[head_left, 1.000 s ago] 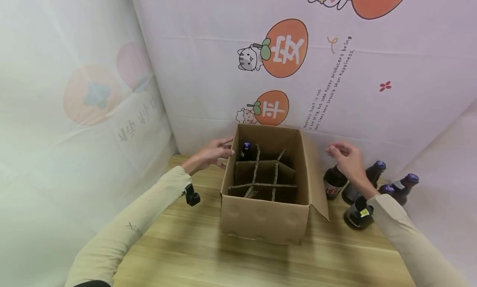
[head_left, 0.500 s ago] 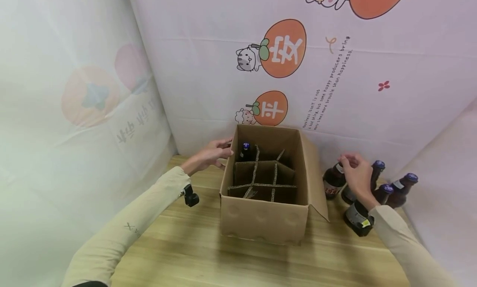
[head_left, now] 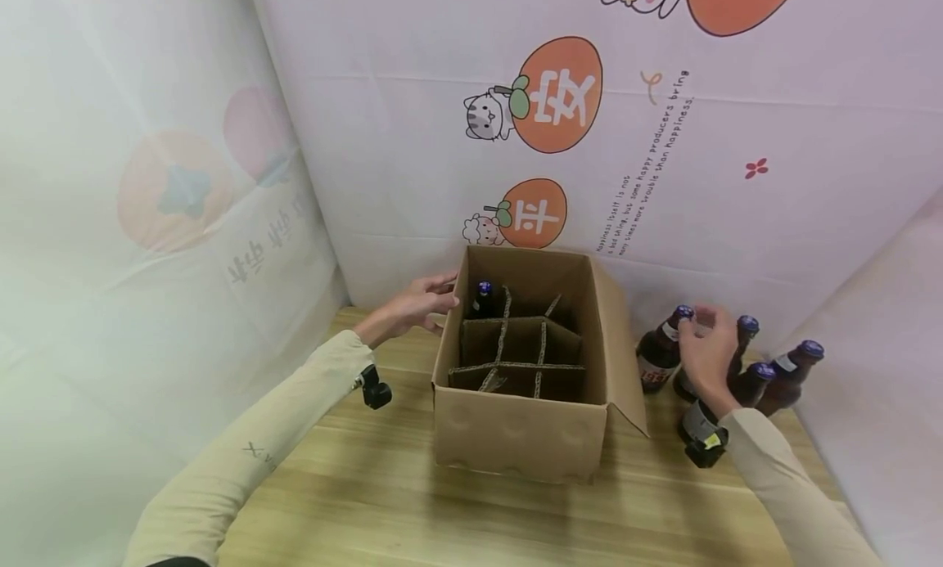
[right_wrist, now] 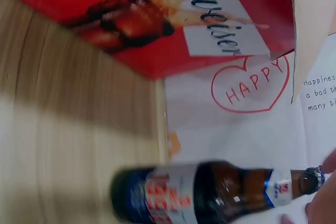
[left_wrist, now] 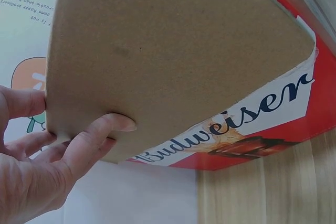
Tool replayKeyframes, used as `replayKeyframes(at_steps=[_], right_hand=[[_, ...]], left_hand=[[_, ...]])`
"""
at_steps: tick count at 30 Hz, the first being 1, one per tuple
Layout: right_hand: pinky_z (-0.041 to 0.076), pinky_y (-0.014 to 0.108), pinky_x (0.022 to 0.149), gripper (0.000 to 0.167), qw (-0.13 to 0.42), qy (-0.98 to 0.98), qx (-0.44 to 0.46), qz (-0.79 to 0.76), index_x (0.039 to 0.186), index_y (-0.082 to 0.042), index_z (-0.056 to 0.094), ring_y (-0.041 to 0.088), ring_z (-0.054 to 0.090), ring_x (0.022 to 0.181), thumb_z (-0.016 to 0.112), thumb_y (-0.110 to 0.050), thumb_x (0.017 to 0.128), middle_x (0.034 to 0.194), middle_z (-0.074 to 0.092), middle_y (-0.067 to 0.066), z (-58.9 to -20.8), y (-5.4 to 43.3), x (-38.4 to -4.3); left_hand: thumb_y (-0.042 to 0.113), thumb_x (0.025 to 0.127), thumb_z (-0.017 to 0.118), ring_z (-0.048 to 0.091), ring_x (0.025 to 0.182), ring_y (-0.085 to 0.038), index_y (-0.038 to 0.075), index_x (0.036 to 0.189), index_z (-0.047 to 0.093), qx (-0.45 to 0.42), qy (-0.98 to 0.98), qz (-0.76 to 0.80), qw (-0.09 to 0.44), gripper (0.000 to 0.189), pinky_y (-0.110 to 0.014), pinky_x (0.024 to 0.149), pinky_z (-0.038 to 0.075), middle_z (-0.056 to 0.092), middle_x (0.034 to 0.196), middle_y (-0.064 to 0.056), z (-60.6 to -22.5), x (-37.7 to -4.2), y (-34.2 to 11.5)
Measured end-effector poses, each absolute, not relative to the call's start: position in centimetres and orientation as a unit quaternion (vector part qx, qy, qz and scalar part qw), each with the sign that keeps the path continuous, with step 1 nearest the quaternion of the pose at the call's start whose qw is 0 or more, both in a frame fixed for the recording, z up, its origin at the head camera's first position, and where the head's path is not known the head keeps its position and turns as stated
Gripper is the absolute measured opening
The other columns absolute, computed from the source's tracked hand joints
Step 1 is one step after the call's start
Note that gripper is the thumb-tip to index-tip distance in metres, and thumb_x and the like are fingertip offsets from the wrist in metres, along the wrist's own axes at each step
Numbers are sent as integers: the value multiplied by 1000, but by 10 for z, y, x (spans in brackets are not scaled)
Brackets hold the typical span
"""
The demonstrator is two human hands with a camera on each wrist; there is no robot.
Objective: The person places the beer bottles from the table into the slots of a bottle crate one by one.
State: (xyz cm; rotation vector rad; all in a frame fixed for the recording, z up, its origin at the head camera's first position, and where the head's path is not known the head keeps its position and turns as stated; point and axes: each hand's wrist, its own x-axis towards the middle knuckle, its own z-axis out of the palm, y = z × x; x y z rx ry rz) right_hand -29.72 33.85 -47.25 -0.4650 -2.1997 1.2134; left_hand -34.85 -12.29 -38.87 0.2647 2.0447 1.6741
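An open cardboard box (head_left: pixel 519 436) with crossed cardboard dividers stands mid-table. Inside its far left compartment, a dark beer bottle (head_left: pixel 482 299) shows its blue cap. My left hand (head_left: pixel 416 305) holds the box's left side near the far corner; in the left wrist view, fingers (left_wrist: pixel 107 124) lie on the brown flap and at its edge. To the right of the box stands an upright brown beer bottle (right_wrist: pixel 231 192) with a red-and-white label. My right hand (head_left: pixel 709 354) has thumb and fingers around the top of its neck, at the blue cap.
Behind and right of my right hand stand three more capped bottles, one at the back (head_left: pixel 746 331), one in front (head_left: pixel 755 383) and one far right (head_left: pixel 803 358). The box's right flap (head_left: pixel 622 354) hangs outward. A printed white cloth (head_left: pixel 412 141) rises behind the wooden table (head_left: pixel 354 485).
My right hand has moved right and down to the nearest bottle's neck, uncovering its blue cap in the head view. That bottle and the box stay put, as does my left hand.
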Motion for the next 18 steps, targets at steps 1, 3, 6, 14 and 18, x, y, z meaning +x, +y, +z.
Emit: replayKeyframes(at_steps=[1, 3, 6, 14, 18], right_hand=[[52, 37, 110, 46, 268, -827, -183, 460, 143, 4, 53, 32, 58, 127, 59, -12, 100, 141, 59, 24, -474, 339, -298], [47, 49, 117, 54, 227, -831, -195, 469, 151, 2, 45, 40, 54, 136, 60, -14, 101, 150, 54, 26, -476, 340, -300], [45, 55, 117, 53, 205, -838, -188, 469, 151, 1, 45, 44, 54, 136, 60, -16, 103, 150, 54, 30, -481, 341, -305], [43, 18, 77, 33, 273, -845, -152, 434, 123, 0, 66, -2, 56, 86, 73, -21, 99, 120, 72, 24, -505, 353, -313], [41, 12, 68, 29, 294, -837, -134, 442, 110, -1, 72, -11, 51, 73, 81, -23, 93, 95, 76, 7, -509, 358, -312]], left_hand=[[6, 104, 56, 40, 146, -49, 15, 168, 21, 98, 748, 611, 240, 74, -56, 100, 60, 29, 168, -24, -389, -349, -122], [6, 104, 56, 41, 146, -49, 14, 168, 20, 101, 749, 610, 239, 75, -55, 97, 62, 29, 168, -25, -390, -349, -122], [6, 103, 57, 42, 145, -49, 15, 169, 20, 101, 753, 606, 235, 76, -52, 95, 63, 29, 168, -25, -388, -348, -122], [7, 103, 57, 44, 144, -48, 16, 168, 21, 104, 757, 603, 232, 75, -51, 93, 64, 29, 169, -24, -387, -345, -122], [6, 103, 57, 45, 143, -47, 15, 168, 20, 108, 755, 605, 229, 75, -50, 91, 65, 27, 170, -22, -388, -345, -122]])
